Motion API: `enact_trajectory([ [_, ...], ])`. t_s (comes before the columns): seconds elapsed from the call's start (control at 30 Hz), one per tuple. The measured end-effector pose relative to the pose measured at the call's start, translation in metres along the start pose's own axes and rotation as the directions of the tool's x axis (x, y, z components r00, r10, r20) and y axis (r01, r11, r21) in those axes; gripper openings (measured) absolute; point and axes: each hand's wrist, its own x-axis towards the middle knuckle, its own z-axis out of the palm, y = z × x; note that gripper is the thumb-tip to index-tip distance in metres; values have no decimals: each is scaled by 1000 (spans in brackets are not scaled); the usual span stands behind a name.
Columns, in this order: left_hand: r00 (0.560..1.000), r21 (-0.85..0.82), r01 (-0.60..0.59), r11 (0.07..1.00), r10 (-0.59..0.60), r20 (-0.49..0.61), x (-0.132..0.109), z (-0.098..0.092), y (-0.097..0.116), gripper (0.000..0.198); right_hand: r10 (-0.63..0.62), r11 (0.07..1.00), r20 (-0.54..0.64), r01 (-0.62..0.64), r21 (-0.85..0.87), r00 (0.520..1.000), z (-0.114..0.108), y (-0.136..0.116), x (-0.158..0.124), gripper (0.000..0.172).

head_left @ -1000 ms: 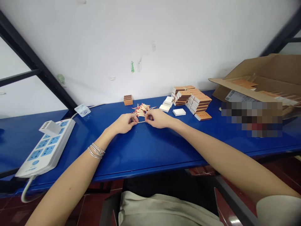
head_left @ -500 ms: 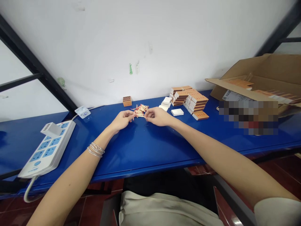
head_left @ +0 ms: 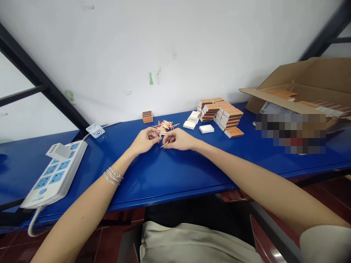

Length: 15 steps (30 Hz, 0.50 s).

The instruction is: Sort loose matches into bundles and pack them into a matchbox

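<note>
A loose pile of red-tipped matches (head_left: 165, 126) lies on the blue table (head_left: 175, 168), just beyond my hands. My right hand (head_left: 179, 139) pinches a match (head_left: 164, 145), its red tip pointing left. My left hand (head_left: 146, 140) is closed at the near left edge of the pile, thumb and fingers together around red-tipped matches. How many it holds is too small to tell. The fingertips of both hands are close together. Right of the pile are white trays (head_left: 189, 125), some stacked, and a separate white tray (head_left: 206, 129).
Stacked orange matchboxes (head_left: 229, 116) stand at the back right, and a small group of matchboxes (head_left: 147, 117) at the wall. An open cardboard box (head_left: 307, 78) is far right. A white power strip (head_left: 59, 171) and a card (head_left: 95, 130) lie left.
My right hand has moved left and slightly nearer, away from the pile's right side, and now shows a match at its fingertips. Both hands are closer together. Some matches in the pile have shifted.
</note>
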Motion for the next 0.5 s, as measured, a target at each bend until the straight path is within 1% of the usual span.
enact_trajectory([
  [0.07,999,91,-28,995,26,26,-1,1,-2,29,-32,993,8,32,-111,999,-9,5,4,20],
  [0.1,998,145,-51,988,45,48,-2,2,-2,27,-32,988,-14,29,-149,999,-13,8,6,22],
  [0.17,992,247,-105,963,84,96,-4,6,0,23,-10,976,-110,-14,-217,994,-20,14,9,18],
  [0.23,984,309,-152,939,115,136,-8,10,4,23,-23,949,-186,-38,-314,982,-21,19,12,12],
  [0.33,975,327,-198,924,152,160,-11,13,9,29,-106,891,-202,3,-453,974,-14,22,16,10],
  [0.37,976,339,-206,918,164,146,-11,12,10,30,-128,875,-202,15,-483,971,-10,22,18,9],
  [0.43,979,411,-202,889,185,83,-9,8,8,29,-141,854,-212,10,-520,967,-5,21,21,9],
  [0.5,983,509,-161,845,186,3,-5,2,4,26,-126,843,-215,-10,-538,968,-1,20,24,9],
])
